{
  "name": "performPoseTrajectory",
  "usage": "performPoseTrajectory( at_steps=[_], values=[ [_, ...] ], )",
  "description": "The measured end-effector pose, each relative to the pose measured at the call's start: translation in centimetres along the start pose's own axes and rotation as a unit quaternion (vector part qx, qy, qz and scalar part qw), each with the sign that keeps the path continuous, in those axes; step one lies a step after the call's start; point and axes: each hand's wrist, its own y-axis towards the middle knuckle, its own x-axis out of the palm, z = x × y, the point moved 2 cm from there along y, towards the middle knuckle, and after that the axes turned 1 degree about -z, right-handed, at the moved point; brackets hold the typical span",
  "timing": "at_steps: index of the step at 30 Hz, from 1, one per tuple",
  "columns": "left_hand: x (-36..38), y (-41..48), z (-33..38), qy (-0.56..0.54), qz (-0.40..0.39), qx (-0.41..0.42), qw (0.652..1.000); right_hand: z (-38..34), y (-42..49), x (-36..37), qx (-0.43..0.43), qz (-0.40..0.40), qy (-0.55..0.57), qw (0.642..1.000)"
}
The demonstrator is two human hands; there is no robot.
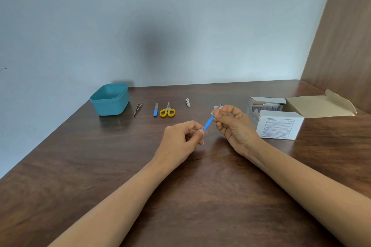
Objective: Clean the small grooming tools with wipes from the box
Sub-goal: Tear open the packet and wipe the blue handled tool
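Pinching the low end of a blue tool [208, 122] between thumb and fingertips, the left hand [180, 136] holds it slanted up toward the right hand [230, 124]. That hand's thumb and forefinger press a small white wipe [216, 108] round the tool's top end. The other fingers of both hands curl loosely and hold nothing. The tool is above the table [180, 196], bridging the gap between the two hands.

The weak point is probably the left pinch. It takes only the very end of a thin, smooth handle, so a hard pull along the shaft could draw the tool out of the fingers or twist it round. If the wipe is damp, wetness running down toward that pinch would make it slip more easily. The working tip is hidden inside the wipe, so I cannot tell its shape. If it is pointed, squeezing too hard could push it through the thin sheet into a fingertip. The wipe is bunched and small and could slide off the top, leaving part of the tip uncleaned.

A dropped tool would likely fall just below the hands. Beyond the left grip lie the clipper [187, 102], scissors [167, 110], file [155, 110], tweezers [138, 108] and a tub [110, 99]. The open box [279, 126] sits just beside the right hand, and a wide elbow swing could knock it.
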Motion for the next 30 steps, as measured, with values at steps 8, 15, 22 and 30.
performPoseTrajectory(
  at_steps=[8,15,22,30],
  values=[
    [0.08,0.09,-0.10,-0.013,-0.011,-0.002,1.000,0.02,-0.03,0.04,-0.030,-0.052,0.001,0.998],
    [0.18,0.10,-0.24,-0.023,-0.024,-0.004,0.999,-0.05,-0.37,0.30,0.020,-0.061,-0.037,0.997],
    [0.25,0.03,-0.28,-0.029,-0.032,0.005,0.999,-0.02,-0.53,0.30,0.040,-0.040,-0.036,0.998],
    [0.26,-0.03,-0.35,-0.027,-0.031,0.015,0.999,0.00,-0.75,0.63,0.062,-0.086,-0.073,0.992]
  ],
)
